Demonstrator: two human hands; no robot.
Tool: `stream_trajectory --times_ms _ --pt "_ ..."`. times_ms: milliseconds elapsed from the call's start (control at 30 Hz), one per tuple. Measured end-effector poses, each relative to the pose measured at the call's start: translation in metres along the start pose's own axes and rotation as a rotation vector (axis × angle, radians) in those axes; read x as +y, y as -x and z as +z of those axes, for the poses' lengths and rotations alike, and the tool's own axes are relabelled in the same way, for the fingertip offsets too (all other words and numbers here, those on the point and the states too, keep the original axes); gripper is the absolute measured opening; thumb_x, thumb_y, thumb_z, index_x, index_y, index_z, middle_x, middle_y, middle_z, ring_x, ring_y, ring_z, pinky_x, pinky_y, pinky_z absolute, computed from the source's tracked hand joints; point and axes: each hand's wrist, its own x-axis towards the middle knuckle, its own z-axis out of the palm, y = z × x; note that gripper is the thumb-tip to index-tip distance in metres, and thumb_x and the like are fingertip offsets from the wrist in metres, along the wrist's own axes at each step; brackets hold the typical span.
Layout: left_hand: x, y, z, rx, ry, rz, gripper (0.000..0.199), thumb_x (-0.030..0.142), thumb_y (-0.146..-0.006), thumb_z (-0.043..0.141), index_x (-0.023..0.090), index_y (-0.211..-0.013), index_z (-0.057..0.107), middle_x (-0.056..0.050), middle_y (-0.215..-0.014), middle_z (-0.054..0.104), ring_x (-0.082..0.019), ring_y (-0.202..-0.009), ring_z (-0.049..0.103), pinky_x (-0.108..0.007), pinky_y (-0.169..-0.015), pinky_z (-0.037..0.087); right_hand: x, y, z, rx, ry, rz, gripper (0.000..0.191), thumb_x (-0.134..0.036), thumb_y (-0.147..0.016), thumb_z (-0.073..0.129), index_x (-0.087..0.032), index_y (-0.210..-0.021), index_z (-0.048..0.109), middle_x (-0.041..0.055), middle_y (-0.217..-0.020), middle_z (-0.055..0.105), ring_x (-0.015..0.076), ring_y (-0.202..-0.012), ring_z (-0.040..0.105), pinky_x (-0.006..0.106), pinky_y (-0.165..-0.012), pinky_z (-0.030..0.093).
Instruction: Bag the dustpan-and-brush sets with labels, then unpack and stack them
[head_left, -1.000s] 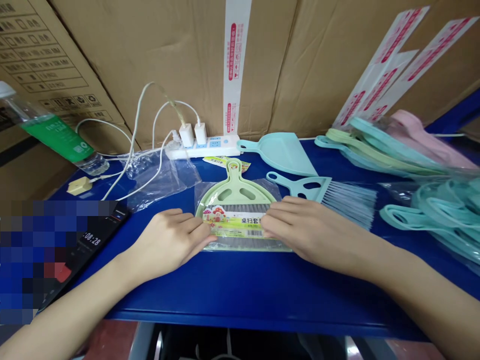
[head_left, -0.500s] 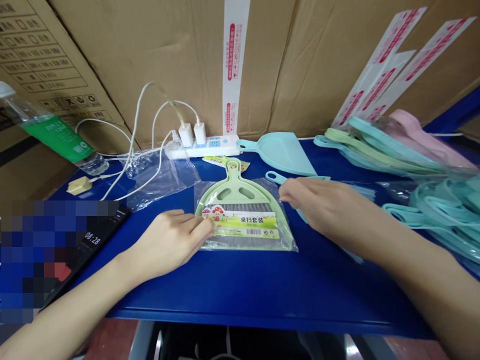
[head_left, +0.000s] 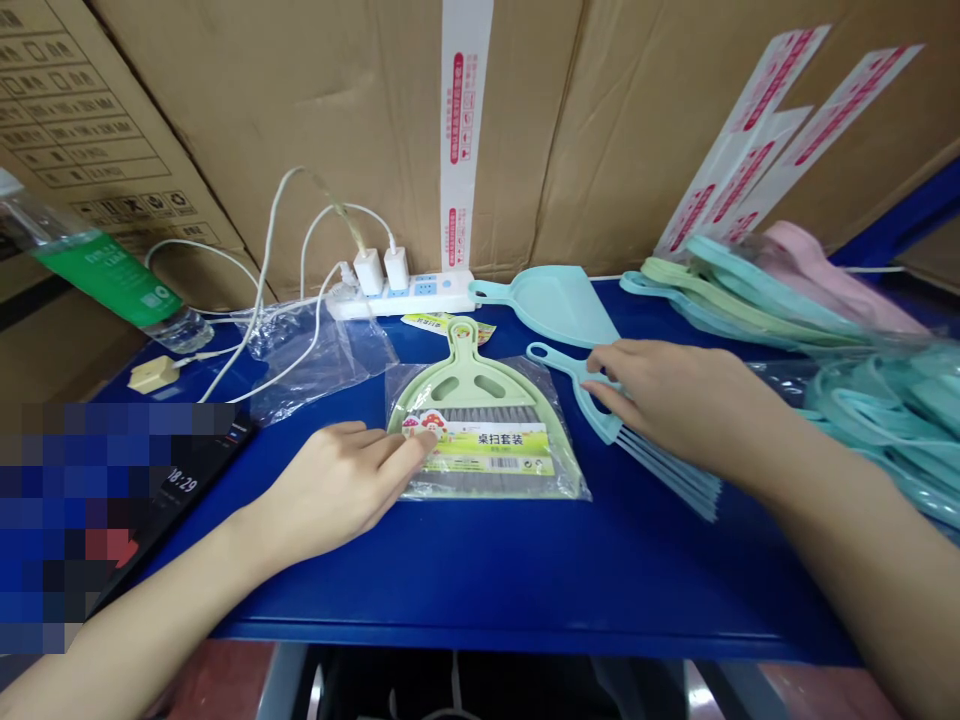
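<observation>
A pale green dustpan and brush set [head_left: 480,392] in a clear plastic bag lies flat on the blue table, a printed label across its bristles. My left hand [head_left: 356,475] grips the bag's left edge with curled fingers, one fingertip on the label; the thumb is mostly hidden. To the right, my right hand [head_left: 667,400] has its thumb and fingers on the light blue hand brush [head_left: 600,415], covering part of its head. The brush lies slanted, bristles toward the lower right. Behind it rests a light blue dustpan [head_left: 562,305], with no bag visible around it.
Bagged dustpan sets [head_left: 757,295] in blue, green and pink are piled at the right, with more blue ones [head_left: 892,410] nearer. A power strip [head_left: 405,297] with chargers and cables, an empty plastic bag [head_left: 322,355], a bottle [head_left: 112,275] and a phone [head_left: 180,490] occupy the left. Cardboard boxes [head_left: 360,120] stand behind.
My right hand has moved right from the green set's edge onto the blue brush. My left hand stays at the bag, and the view has shifted slightly.
</observation>
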Motion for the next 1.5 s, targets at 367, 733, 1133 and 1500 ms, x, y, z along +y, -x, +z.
stream_trajectory --times_ms 367,733,1133,1500 --pt "-0.001 0.001 0.001 -0.003 -0.014 0.022 0.031 0.013 -0.102 0.030 0.014 -0.098 0.060 0.004 -0.058 0.057 -0.013 -0.048 0.055 -0.027 -0.046 0.039 0.009 0.000 0.015 0.039 0.058 -0.045 0.020 -0.021 -0.089 0.050 -0.012 -0.096 0.067 0.0155 -0.099 0.069 0.0293 -0.093 0.066 0.029 -0.055 0.041" --pt "0.000 0.002 0.001 -0.038 0.004 0.021 0.027 0.010 -0.099 0.034 0.014 -0.100 0.060 0.003 -0.065 0.063 -0.013 -0.051 0.058 -0.028 -0.047 0.041 0.001 0.003 -0.004 -0.093 -0.016 -0.031 0.024 -0.008 -0.092 0.049 -0.011 -0.109 0.065 0.0160 -0.111 0.070 0.0318 -0.107 0.063 0.037 -0.070 0.051" --pt "-0.001 0.002 0.002 -0.038 0.007 0.029 0.027 0.011 -0.100 0.033 0.015 -0.099 0.060 0.002 -0.068 0.066 -0.013 -0.053 0.060 -0.028 -0.049 0.041 0.000 0.004 -0.006 -0.127 0.013 -0.027 0.029 -0.003 -0.092 0.044 -0.012 -0.114 0.062 0.0138 -0.110 0.070 0.0316 -0.106 0.062 0.034 -0.063 0.041" --pt "-0.001 0.001 0.001 -0.059 0.007 0.030 0.025 0.011 -0.099 0.036 0.014 -0.099 0.061 0.002 -0.068 0.066 -0.013 -0.052 0.060 -0.028 -0.049 0.041 -0.002 0.000 -0.005 -0.005 0.061 -0.037 0.016 -0.008 -0.091 0.051 -0.012 -0.098 0.065 0.0160 -0.092 0.072 0.0305 -0.097 0.065 0.031 -0.054 0.035"
